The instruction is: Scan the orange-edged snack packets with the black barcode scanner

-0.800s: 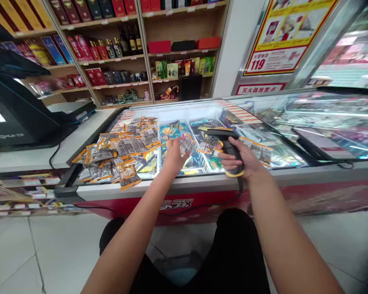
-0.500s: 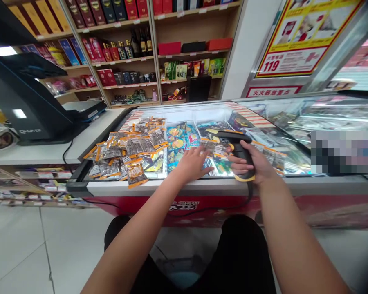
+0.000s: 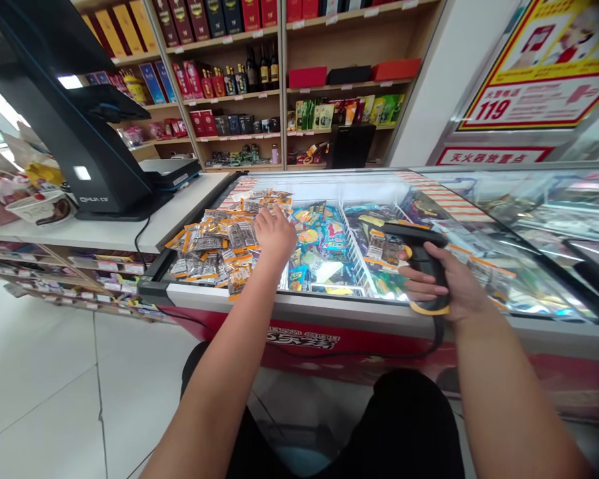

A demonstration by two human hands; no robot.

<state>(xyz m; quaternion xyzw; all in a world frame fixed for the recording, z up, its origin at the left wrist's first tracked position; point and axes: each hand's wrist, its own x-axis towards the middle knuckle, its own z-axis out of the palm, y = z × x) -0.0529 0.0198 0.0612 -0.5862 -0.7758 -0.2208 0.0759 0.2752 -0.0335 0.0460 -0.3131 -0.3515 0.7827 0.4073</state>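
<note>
My right hand (image 3: 456, 283) is wrapped round the grip of a black and yellow barcode scanner (image 3: 419, 256), with its head pointing left. In front of the scanner, small orange-edged snack packets (image 3: 377, 247) lie on the freezer glass, and several similar packets (image 3: 492, 276) lie behind my right hand. My left hand (image 3: 275, 234) is over the right side of a heaped pile of the same packets (image 3: 214, 243), with its fingers apart and nothing visible in them. Whether its fingertips touch the packets is hard to tell.
The chest freezer (image 3: 219, 293) has blue packages (image 3: 324, 229) and white wire baskets (image 3: 354, 246) inside. A weighing machine (image 3: 104, 179) stands on the counter at left, beside a white bowl (image 3: 42, 207). The scanner's cord (image 3: 379, 354) hangs across the freezer front. Stocked shelves (image 3: 234, 96) stand behind.
My left hand has moved left, away from the scanner, to the packet pile. My right hand still holds the scanner. The view has shifted left.
</note>
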